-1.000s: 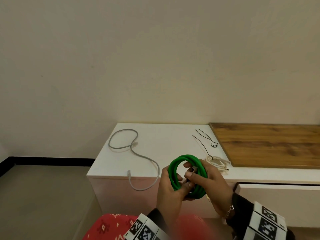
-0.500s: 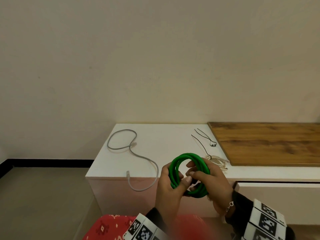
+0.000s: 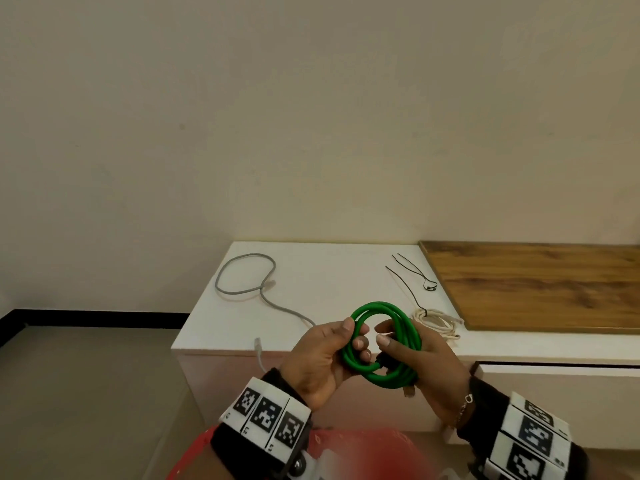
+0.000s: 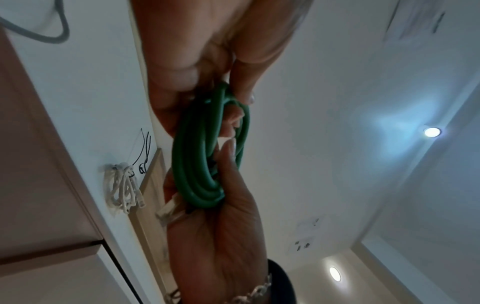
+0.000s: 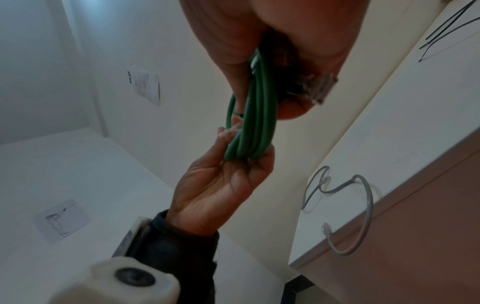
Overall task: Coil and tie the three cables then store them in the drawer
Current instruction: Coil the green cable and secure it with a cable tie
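Observation:
A coiled green cable [image 3: 391, 341] [image 4: 197, 164] [image 5: 249, 127] hangs upright in front of the white cabinet, held by both hands. My left hand [image 3: 332, 355] [image 5: 223, 170] grips the coil's left side, fingers curled through the loop. My right hand [image 3: 412, 358] [image 4: 228, 197] holds the right side, thumb inside the loop, with a clear plug [image 4: 168, 209] [image 5: 317, 88] poking out below. A white cable [image 3: 436, 322] [image 4: 122, 191] lies coiled and tied on the cabinet top. A grey cable [image 3: 249, 282] [image 5: 361, 207] lies loose, its end hanging over the front edge.
Thin black ties [image 3: 412, 275] [image 4: 144, 150] lie on the white cabinet top [image 3: 329, 271] behind the white cable. A wooden board [image 3: 540, 282] covers the right part. A drawer front [image 3: 554, 382] shows a dark gap under the top at the right.
The hands have spread a little apart on the green coil, and the right fingers have shifted from the lower middle to the coil's right side. The view has tilted slightly.

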`<state>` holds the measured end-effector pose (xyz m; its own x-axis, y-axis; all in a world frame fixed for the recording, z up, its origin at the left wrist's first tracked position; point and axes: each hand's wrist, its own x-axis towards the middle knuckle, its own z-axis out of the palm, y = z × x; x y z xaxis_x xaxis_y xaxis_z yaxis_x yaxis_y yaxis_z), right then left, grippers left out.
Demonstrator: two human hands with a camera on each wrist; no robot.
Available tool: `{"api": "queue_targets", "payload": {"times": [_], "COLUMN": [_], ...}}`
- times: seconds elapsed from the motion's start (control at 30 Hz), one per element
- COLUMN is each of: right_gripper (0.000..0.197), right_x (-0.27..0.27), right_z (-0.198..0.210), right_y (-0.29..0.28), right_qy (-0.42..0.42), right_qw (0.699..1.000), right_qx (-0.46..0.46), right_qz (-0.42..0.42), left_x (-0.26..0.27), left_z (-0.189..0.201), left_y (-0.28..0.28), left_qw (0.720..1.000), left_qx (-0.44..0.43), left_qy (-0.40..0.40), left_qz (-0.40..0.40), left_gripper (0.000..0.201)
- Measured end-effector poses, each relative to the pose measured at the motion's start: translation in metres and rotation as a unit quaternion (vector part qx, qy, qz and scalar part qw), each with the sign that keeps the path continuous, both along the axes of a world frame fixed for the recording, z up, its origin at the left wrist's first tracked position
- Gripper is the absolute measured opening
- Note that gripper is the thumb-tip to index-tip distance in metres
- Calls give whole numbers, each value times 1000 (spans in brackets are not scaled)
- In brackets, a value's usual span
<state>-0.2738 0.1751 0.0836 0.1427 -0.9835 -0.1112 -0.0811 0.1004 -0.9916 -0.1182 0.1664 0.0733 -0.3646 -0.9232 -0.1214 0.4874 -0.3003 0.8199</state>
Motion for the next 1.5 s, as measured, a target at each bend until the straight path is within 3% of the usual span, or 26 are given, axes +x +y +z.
{"api": "queue_targets", "payload": {"times": [0.1,0.2,0.37,0.43,0.7,0.8,0.83,0.97,1.1,1.33,1.5], "right_gripper": [46,49,15,16,24,17,24,42,36,37,31], "right_x": [0,-13,-56,-72,-96,-96,-96,-98,-104,-106,-112], "right_z": [2,0,-5,-9,-29,-29,-30,-40,-55,-63,-49], "right_y": [-3,-20,-86,-120,-233,-256,-262,-280,-288,-291,-292], "right_qy": [-33,-47,60,133,405,510,538,592,644,686,682], "right_qw": [999,996,995,986,902,848,829,788,749,713,725], "right_qx": [36,61,70,73,129,142,154,168,147,127,59], "right_qz": [24,46,-41,-64,-80,-27,-12,12,57,71,74], "left_x": [4,13,31,37,52,54,55,57,57,54,57], "left_z": [-1,-3,-6,-7,-25,-34,-37,-47,-55,-63,-60], "left_y": [-13,-28,-52,-62,-101,-111,-114,-127,-133,-133,-130], "left_qw": [999,998,993,990,984,984,984,985,986,986,984], "left_qx": [-6,-10,-9,-8,5,13,16,29,34,41,40], "left_qy": [-31,-67,-113,-139,-179,-174,-174,-165,-161,-163,-169], "left_qz": [9,16,19,24,26,25,26,26,23,20,30], "left_gripper": [24,25,24,23,23,22,22,24,25,25,25]}}
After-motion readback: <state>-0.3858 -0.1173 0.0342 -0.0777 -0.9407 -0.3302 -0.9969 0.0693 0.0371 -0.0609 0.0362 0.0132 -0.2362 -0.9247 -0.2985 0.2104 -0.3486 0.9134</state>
